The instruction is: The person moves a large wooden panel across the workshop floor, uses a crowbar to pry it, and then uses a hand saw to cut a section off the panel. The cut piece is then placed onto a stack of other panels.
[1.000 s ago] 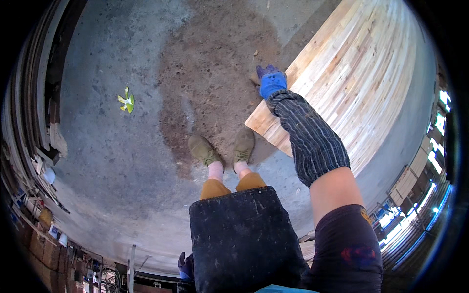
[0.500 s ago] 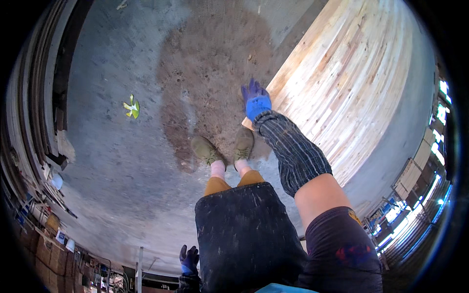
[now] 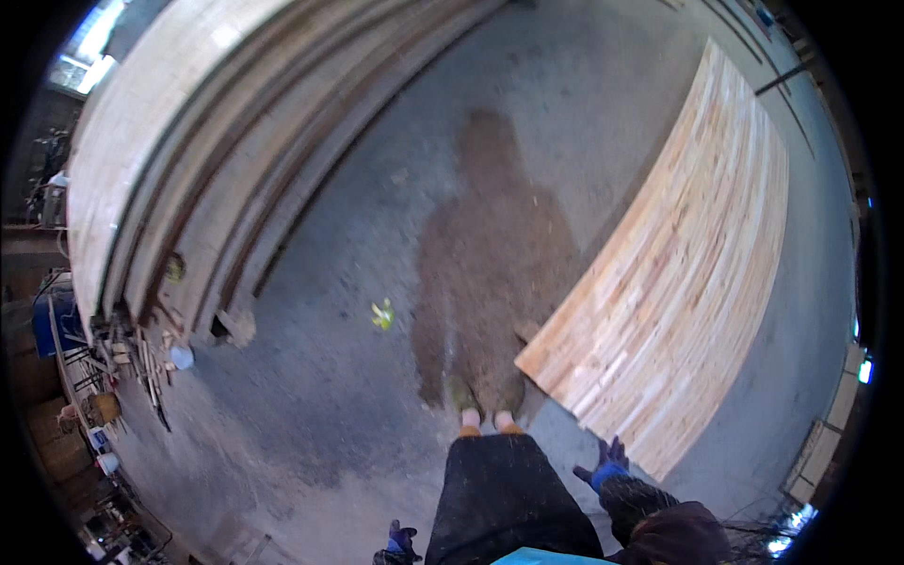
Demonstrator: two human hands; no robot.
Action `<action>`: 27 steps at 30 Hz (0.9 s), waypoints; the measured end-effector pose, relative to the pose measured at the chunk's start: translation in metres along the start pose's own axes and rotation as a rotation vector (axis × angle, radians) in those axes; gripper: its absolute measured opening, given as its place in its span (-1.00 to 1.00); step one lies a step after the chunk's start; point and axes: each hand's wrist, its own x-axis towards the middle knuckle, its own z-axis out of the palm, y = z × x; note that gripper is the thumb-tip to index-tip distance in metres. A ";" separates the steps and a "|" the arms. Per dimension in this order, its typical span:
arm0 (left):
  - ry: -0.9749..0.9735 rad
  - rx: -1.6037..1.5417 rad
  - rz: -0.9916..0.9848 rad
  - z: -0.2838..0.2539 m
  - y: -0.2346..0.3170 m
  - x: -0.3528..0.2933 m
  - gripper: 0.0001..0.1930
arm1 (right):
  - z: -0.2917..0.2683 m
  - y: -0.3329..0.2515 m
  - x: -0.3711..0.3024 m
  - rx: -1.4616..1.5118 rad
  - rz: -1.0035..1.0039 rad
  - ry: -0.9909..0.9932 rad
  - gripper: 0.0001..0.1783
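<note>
Grey concrete floor [image 3: 320, 395], darker stained patches, person-shaped shadow mid-floor. Right: pale striped wood panel [image 3: 678, 264], laid flat; small wood block [image 3: 526, 329] at its left edge. Centre: crumpled yellow-green scrap [image 3: 382, 314]. Green shoes [image 3: 462, 395] planted near shadow's base. Left: long boards [image 3: 282, 179].

The wooden panel [image 3: 669, 264], a long rectangle of many narrow strips joined side by side, lies with its broad face up, ahead and to the right of the olive shoes [image 3: 509, 392]. Its tones run from pale cream to honey and reddish brown (a few small dark knots fleck the strips). One corner sits near the shoes, just beyond their toes; from there one long edge slants forward and rightward to the far end, well apart from them, while the short near end runs off to their right. The surface looks bare and whole.
</note>
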 end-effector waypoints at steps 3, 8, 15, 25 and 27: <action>-0.013 0.093 0.169 0.008 0.033 -0.035 -0.65 | -0.012 0.037 -0.012 -0.046 -0.050 0.063 0.18; -0.018 0.221 0.518 0.031 0.139 -0.083 -0.80 | -0.095 0.022 -0.025 -0.043 -0.044 0.134 -0.07; -0.069 0.640 1.332 0.110 0.333 -0.092 -0.87 | -0.208 -0.003 -0.013 0.245 -0.052 0.253 -0.19; -0.331 0.732 1.352 0.350 0.489 -0.215 -0.77 | -0.438 0.007 0.128 0.357 -0.018 0.559 -0.43; -0.302 0.768 1.238 0.373 0.495 -0.236 -0.76 | -0.519 -0.002 0.149 0.206 -0.324 0.633 -0.51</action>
